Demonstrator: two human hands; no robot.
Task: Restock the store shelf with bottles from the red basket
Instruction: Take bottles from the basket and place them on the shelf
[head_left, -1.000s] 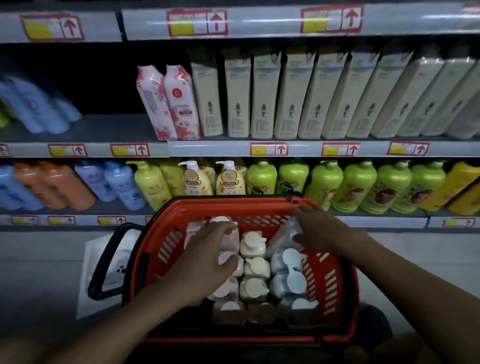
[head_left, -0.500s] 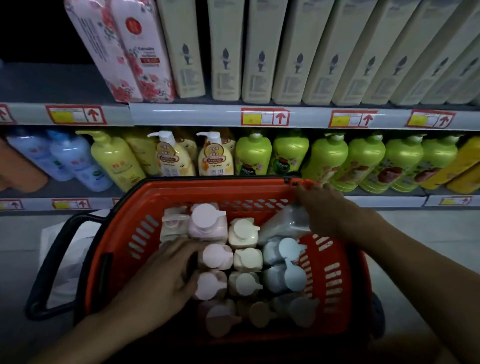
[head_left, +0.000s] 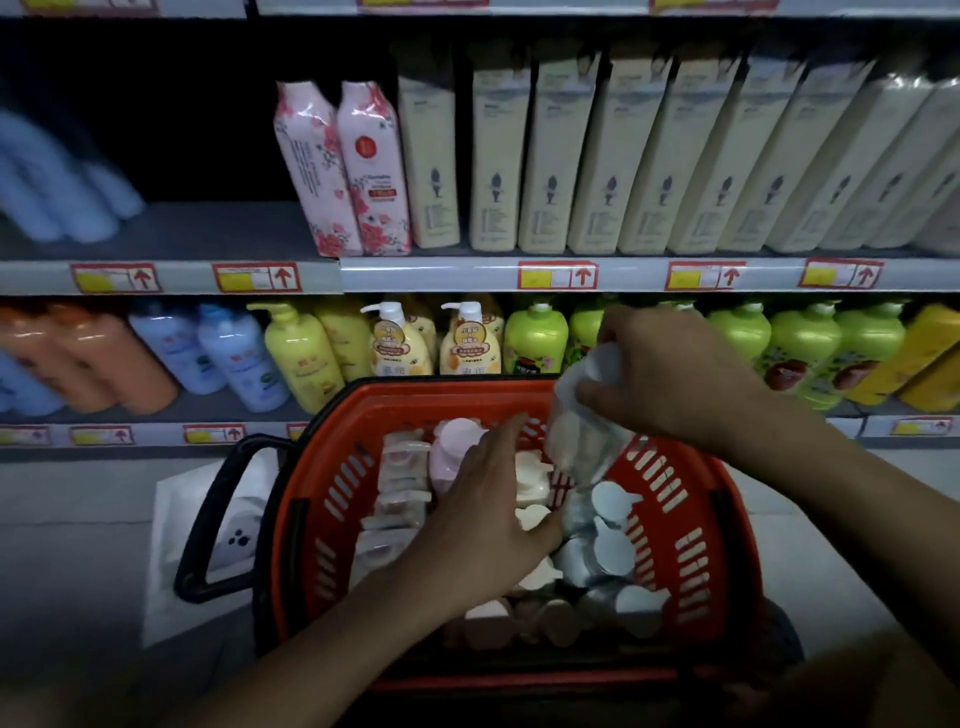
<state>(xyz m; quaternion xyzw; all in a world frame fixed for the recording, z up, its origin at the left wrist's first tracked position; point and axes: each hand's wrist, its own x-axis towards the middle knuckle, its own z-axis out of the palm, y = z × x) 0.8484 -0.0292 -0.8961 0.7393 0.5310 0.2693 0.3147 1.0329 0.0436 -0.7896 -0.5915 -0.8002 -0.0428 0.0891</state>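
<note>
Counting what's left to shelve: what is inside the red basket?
The red basket holds upright pump bottles in rows: pink, cream and silvery grey. The left hand covers several middle ones, so no full count; below the caps nothing shows.

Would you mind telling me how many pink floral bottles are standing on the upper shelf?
2. Both stand side by side at the left end of the cream row: the left pink floral bottle and the right pink floral bottle. More may be hidden behind them.
</note>
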